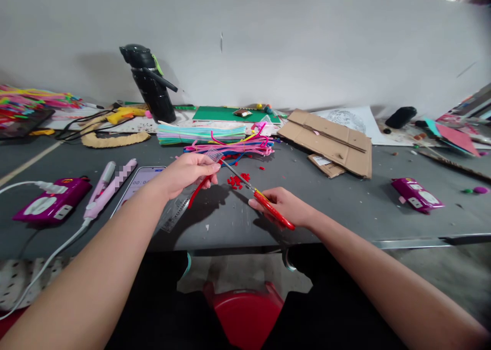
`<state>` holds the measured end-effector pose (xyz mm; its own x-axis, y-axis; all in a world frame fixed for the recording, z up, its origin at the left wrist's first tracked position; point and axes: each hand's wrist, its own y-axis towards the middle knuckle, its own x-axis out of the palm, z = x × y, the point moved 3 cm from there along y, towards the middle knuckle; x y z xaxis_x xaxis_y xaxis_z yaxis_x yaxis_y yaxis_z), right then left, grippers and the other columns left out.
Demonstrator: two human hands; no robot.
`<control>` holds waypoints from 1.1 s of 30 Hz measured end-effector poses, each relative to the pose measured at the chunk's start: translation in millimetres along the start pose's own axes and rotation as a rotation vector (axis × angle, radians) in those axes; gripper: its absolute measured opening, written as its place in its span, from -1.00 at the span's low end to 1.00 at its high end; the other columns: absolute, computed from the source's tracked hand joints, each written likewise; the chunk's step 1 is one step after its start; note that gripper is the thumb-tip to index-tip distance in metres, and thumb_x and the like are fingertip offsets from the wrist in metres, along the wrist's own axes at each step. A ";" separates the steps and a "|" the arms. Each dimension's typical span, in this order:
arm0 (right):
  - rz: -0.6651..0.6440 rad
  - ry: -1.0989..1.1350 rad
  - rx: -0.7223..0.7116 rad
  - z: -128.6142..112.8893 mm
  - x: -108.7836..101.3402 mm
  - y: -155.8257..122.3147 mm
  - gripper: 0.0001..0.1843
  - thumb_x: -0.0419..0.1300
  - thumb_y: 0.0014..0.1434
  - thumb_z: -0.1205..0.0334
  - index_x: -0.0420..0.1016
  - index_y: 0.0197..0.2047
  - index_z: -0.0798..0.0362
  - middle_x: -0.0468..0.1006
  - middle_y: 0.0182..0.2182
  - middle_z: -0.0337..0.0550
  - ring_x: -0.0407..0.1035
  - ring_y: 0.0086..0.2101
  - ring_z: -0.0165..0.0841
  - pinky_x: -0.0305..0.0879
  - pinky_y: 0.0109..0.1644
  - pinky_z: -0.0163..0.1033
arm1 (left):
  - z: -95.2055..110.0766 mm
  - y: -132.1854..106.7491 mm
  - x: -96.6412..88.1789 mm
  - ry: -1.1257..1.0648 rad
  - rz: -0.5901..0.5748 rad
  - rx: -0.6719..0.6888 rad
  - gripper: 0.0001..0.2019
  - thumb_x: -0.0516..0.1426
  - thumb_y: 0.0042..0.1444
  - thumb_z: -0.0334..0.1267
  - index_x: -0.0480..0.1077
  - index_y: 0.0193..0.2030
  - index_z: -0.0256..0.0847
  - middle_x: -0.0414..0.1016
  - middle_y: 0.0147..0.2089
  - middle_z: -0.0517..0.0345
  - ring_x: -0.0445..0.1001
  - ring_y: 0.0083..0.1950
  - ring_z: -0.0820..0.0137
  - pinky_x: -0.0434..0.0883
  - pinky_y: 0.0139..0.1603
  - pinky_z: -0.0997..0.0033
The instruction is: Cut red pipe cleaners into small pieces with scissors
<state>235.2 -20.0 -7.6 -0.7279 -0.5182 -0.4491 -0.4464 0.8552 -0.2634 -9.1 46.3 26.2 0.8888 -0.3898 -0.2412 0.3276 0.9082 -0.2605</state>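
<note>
My left hand (190, 173) is closed in a pinch on a red pipe cleaner (199, 189), with a clear ruler (177, 212) under it on the grey table (345, 206). My right hand (286, 206) grips red-handled scissors (255, 192), whose blades point up-left to the pipe cleaner's end. Small red cut pieces (238, 180) lie on the table just behind the blades. A pile of pink, blue and yellow pipe cleaners (240, 146) lies further back.
A phone (140, 183), a pink tool (109, 186) and a purple device (53, 201) with a white cable lie left. A black flask (149, 84) stands at the back. Folded cardboard (330, 143) and another purple device (416, 194) lie right. A red stool (245, 314) is below.
</note>
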 end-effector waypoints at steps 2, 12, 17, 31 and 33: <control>-0.006 0.001 -0.002 -1.0 0.3 -0.1 -0.47 0.20 0.09 -0.25 0.21 -0.53 0.04 0.31 -0.64 -0.30 0.15 -0.66 -0.50 -0.05 -0.62 -0.34 | 0.2 -0.1 0.4 -0.007 -0.001 -0.007 -0.75 0.27 0.06 -0.10 0.41 -0.39 -0.26 0.54 -0.45 0.10 0.41 -0.53 0.52 0.32 -0.49 0.53; -0.004 -0.034 0.008 0.2 -0.6 -0.5 -0.48 0.18 0.12 -0.25 0.26 -0.50 0.06 0.33 -0.63 -0.30 0.17 -0.66 -0.51 -0.06 -0.63 -0.35 | 0.4 1.0 0.8 -0.007 -0.006 -0.009 -0.74 0.26 0.06 -0.10 0.40 -0.39 -0.28 0.53 -0.44 0.10 0.40 -0.53 0.52 0.32 -0.49 0.53; -0.007 -0.029 0.020 0.3 -0.3 -0.3 -0.48 0.19 0.11 -0.25 0.27 -0.49 0.06 0.35 -0.63 -0.29 0.20 -0.67 -0.50 -0.02 -0.64 -0.36 | 0.3 0.7 1.0 -0.012 -0.008 -0.006 -0.75 0.26 0.06 -0.12 0.40 -0.40 -0.28 0.53 -0.45 0.10 0.40 -0.52 0.52 0.32 -0.49 0.53; -0.111 0.213 0.088 1.3 0.2 5.9 -0.42 0.26 0.01 -0.29 0.17 -0.57 0.03 0.35 -0.74 -0.31 0.16 -0.78 -0.49 0.10 -0.74 -0.37 | -3.6 6.1 1.2 0.000 0.009 -0.030 -0.76 0.25 0.07 -0.14 0.39 -0.40 -0.28 0.53 -0.46 0.11 0.40 -0.54 0.52 0.28 -0.53 0.54; -0.117 0.226 0.100 -0.1 -1.0 6.0 -0.42 0.29 -0.02 -0.28 0.18 -0.57 0.03 0.35 -0.75 -0.31 0.15 -0.78 -0.50 0.09 -0.74 -0.37 | -5.2 7.7 1.0 0.003 0.011 -0.033 -0.75 0.25 0.08 -0.13 0.39 -0.40 -0.28 0.53 -0.45 0.10 0.41 -0.54 0.52 0.27 -0.54 0.55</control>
<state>233.1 -14.4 -8.7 -0.7768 -0.5931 -0.2117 -0.4892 0.7800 -0.3902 -7.4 52.2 19.1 0.8913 -0.3800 -0.2472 0.3068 0.9071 -0.2883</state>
